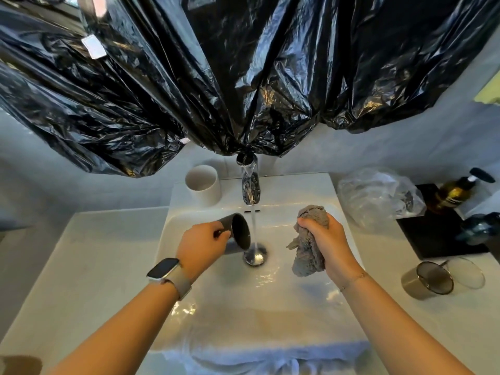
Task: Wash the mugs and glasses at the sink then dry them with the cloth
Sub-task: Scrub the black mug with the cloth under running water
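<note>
My left hand grips a dark grey mug by its handle over the white sink. The mug is tipped on its side, its mouth facing right, just left of the water stream running from the chrome tap into the drain. My right hand is closed around a bunched grey cloth, held over the basin to the right of the stream. A white mug stands on the sink's back ledge, left of the tap. A smoky glass lies tilted on the right counter.
Black plastic sheeting hangs over the wall above the tap. On the right counter sit a crumpled clear plastic bag, a black tray and an amber pump bottle. A white counter spreads to the left.
</note>
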`<state>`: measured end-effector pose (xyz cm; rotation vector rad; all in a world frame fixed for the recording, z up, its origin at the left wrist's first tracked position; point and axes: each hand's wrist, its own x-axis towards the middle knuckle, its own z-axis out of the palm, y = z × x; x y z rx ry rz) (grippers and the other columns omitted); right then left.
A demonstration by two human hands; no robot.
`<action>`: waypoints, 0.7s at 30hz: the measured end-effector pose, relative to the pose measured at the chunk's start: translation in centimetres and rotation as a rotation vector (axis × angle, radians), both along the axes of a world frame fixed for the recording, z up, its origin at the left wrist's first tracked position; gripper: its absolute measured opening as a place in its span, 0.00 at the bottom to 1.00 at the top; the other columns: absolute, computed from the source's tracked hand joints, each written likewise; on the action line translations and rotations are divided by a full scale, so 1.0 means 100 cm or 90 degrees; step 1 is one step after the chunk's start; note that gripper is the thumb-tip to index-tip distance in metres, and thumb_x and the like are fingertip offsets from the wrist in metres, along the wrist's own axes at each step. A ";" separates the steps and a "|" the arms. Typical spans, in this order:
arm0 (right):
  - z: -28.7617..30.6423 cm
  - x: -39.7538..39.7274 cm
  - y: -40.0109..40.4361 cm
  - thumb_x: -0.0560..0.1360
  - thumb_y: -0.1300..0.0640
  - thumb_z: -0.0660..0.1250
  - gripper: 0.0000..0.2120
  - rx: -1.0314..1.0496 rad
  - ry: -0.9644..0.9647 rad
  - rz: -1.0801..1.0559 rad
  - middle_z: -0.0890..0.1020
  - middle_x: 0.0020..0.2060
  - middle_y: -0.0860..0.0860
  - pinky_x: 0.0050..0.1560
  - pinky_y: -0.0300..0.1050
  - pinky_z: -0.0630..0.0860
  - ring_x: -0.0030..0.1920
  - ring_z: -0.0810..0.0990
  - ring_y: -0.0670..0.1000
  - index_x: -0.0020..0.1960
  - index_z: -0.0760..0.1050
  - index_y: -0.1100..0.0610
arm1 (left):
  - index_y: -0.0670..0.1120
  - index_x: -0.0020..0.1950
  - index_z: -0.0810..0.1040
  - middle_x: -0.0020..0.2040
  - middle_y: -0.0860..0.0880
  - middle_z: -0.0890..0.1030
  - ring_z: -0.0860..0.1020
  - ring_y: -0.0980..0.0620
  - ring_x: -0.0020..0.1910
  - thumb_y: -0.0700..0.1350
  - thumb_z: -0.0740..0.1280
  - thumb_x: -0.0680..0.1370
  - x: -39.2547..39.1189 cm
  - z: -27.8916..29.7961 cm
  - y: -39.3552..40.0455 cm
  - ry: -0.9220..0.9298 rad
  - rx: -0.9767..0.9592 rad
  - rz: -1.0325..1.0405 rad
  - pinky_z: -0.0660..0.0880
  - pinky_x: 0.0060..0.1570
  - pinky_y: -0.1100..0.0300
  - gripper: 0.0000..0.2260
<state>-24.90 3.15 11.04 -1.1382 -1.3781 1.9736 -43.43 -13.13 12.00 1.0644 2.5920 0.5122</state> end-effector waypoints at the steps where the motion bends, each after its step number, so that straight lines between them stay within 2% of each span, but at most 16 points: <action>1: -0.001 0.000 0.000 0.74 0.61 0.68 0.08 -0.003 0.000 -0.003 0.84 0.31 0.52 0.34 0.48 0.82 0.33 0.85 0.60 0.52 0.76 0.62 | 0.50 0.40 0.77 0.37 0.50 0.78 0.75 0.49 0.39 0.48 0.63 0.81 -0.003 -0.003 -0.002 -0.079 0.074 0.049 0.67 0.38 0.62 0.10; 4: -0.008 0.004 -0.001 0.74 0.60 0.69 0.06 -0.008 -0.011 -0.020 0.84 0.30 0.50 0.28 0.43 0.79 0.30 0.85 0.55 0.50 0.77 0.60 | 0.48 0.35 0.76 0.34 0.51 0.76 0.72 0.50 0.38 0.44 0.62 0.82 0.001 -0.017 0.002 -0.391 0.268 0.179 0.68 0.40 0.59 0.15; 7: -0.013 0.009 0.003 0.75 0.58 0.69 0.06 -0.001 -0.051 0.013 0.83 0.28 0.51 0.28 0.42 0.79 0.30 0.85 0.54 0.50 0.76 0.59 | 0.49 0.30 0.69 0.29 0.54 0.66 0.62 0.52 0.33 0.41 0.61 0.82 0.012 -0.035 0.006 -0.554 0.366 0.184 0.60 0.33 0.59 0.19; 10: -0.013 0.008 0.012 0.73 0.50 0.72 0.14 0.003 -0.124 0.093 0.81 0.33 0.53 0.33 0.47 0.81 0.34 0.85 0.61 0.51 0.76 0.59 | 0.51 0.30 0.68 0.32 0.52 0.65 0.60 0.53 0.32 0.40 0.60 0.82 0.017 -0.045 0.007 -0.583 0.403 0.141 0.58 0.33 0.60 0.20; 13: -0.011 -0.008 0.020 0.70 0.39 0.71 0.23 0.059 -0.218 0.184 0.83 0.34 0.55 0.36 0.47 0.83 0.33 0.85 0.58 0.46 0.78 0.60 | 0.50 0.31 0.70 0.32 0.52 0.66 0.61 0.53 0.33 0.42 0.64 0.79 0.018 -0.042 0.009 -0.588 0.420 0.101 0.59 0.34 0.59 0.16; 15: -0.009 -0.026 0.021 0.68 0.35 0.70 0.27 0.079 -0.263 0.257 0.85 0.37 0.57 0.39 0.48 0.83 0.34 0.85 0.58 0.47 0.78 0.59 | 0.47 0.34 0.73 0.33 0.51 0.67 0.63 0.53 0.35 0.46 0.65 0.75 0.019 -0.034 0.010 -0.569 0.414 0.061 0.60 0.36 0.57 0.10; 16: -0.011 -0.034 0.022 0.68 0.35 0.71 0.25 0.101 -0.287 0.291 0.85 0.39 0.56 0.41 0.48 0.82 0.37 0.85 0.57 0.47 0.78 0.58 | 0.44 0.36 0.73 0.33 0.51 0.68 0.64 0.53 0.35 0.46 0.65 0.75 0.019 -0.030 0.011 -0.554 0.408 0.041 0.60 0.36 0.58 0.10; 18: -0.019 -0.045 0.023 0.70 0.43 0.72 0.14 0.157 -0.331 0.329 0.84 0.38 0.51 0.41 0.42 0.77 0.41 0.83 0.51 0.43 0.78 0.54 | 0.43 0.35 0.72 0.31 0.54 0.68 0.66 0.57 0.33 0.41 0.66 0.79 0.018 -0.030 0.014 -0.506 0.393 0.006 0.62 0.36 0.60 0.12; 19: -0.024 -0.049 0.024 0.71 0.48 0.72 0.09 0.171 -0.343 0.331 0.83 0.37 0.49 0.40 0.41 0.75 0.40 0.81 0.48 0.41 0.78 0.53 | 0.45 0.34 0.72 0.30 0.55 0.68 0.66 0.58 0.32 0.39 0.65 0.80 0.016 -0.031 0.016 -0.483 0.384 0.001 0.62 0.36 0.61 0.14; 21: -0.031 -0.055 0.024 0.72 0.54 0.70 0.06 0.157 -0.337 0.315 0.81 0.34 0.51 0.40 0.42 0.73 0.38 0.79 0.49 0.39 0.77 0.56 | 0.47 0.35 0.73 0.32 0.55 0.71 0.68 0.59 0.34 0.39 0.64 0.80 0.010 -0.034 0.019 -0.452 0.379 0.001 0.64 0.37 0.63 0.13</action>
